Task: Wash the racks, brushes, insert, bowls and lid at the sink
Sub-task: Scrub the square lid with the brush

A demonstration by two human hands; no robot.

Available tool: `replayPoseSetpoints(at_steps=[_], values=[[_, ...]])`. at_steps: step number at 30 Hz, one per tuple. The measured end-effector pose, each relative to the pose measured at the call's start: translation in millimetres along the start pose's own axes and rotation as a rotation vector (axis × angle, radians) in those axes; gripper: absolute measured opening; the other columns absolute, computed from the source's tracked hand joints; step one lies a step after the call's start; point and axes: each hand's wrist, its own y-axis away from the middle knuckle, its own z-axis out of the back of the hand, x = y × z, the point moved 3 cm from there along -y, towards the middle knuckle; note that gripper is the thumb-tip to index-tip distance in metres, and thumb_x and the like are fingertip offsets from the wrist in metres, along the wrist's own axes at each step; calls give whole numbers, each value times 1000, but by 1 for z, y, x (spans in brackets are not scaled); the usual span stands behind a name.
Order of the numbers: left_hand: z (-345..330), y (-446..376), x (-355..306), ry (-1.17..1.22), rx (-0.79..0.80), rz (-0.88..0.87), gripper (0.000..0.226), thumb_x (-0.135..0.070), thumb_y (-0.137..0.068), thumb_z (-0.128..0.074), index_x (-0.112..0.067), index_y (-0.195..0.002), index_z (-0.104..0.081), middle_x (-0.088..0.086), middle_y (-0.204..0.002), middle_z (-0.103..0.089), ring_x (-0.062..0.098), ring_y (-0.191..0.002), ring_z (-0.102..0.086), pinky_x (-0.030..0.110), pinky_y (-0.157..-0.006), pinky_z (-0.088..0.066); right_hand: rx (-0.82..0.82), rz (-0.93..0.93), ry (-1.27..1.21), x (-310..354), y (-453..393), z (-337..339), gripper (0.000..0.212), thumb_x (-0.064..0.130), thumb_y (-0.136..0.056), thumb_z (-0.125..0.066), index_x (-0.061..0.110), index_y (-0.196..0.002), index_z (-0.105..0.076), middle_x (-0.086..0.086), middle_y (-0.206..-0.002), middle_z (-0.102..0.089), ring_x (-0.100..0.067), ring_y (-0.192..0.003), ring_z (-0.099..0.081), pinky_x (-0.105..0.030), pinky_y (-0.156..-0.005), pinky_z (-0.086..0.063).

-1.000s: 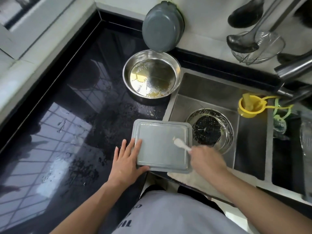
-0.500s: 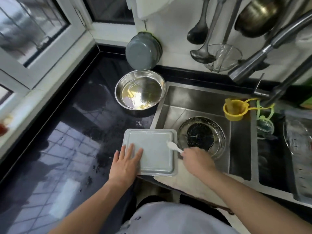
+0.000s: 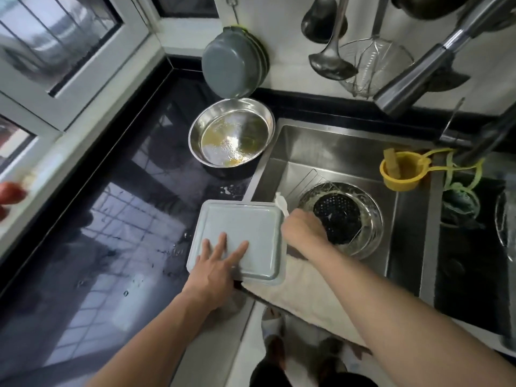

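Pressing flat on the grey lid [image 3: 240,238], the left hand [image 3: 216,268] has its fingers straight and spread, pointing away from the person toward the wall, with the forearm running in from the lower left. The right hand [image 3: 304,233] reaches from the lower right with its back to the camera; its fingers curl round the handle of one white brush [image 3: 281,203], whose head sticks up past the lid's far right corner.

That brush's long axis runs from the fist away and slightly left. The lid is one squarish, round-cornered piece lying flat, straddling the edge where the black counter [image 3: 111,219] meets the sink [image 3: 335,152], its near right corner resting on a pale cloth [image 3: 304,297] draped over the sink's front rim.

One steel bowl [image 3: 231,135] with yellowish residue sits upright on the counter behind the lid, well apart from it. One clear bowl [image 3: 368,219] sits in the sink over the dark strainer, partly hidden by the right hand.
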Motion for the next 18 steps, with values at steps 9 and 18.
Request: replayPoseSetpoints(at_steps=[9,18], values=[[16,1,-42,128,-59,33,76,-57,-98,-46,-19,-159,-22,11,-165,-13,35,-152,-13,51,-118,-36,94,-113,3,-38,57,-50,32,22,-98,-45,16,-119,-67,-11,-123,-68,-32,-113,-64,-35,-86,-50],[35,-34,-101,232,-16,299,91,-70,-100,-28,-24,-162,19,8,-171,18,41,-156,15,75,-113,-25,-106,-130,-387,-88,65,1,43,33,-104,-44,4,-78,-63,-18,-84,-68,-34,-82,-65,-34,-67,-41]])
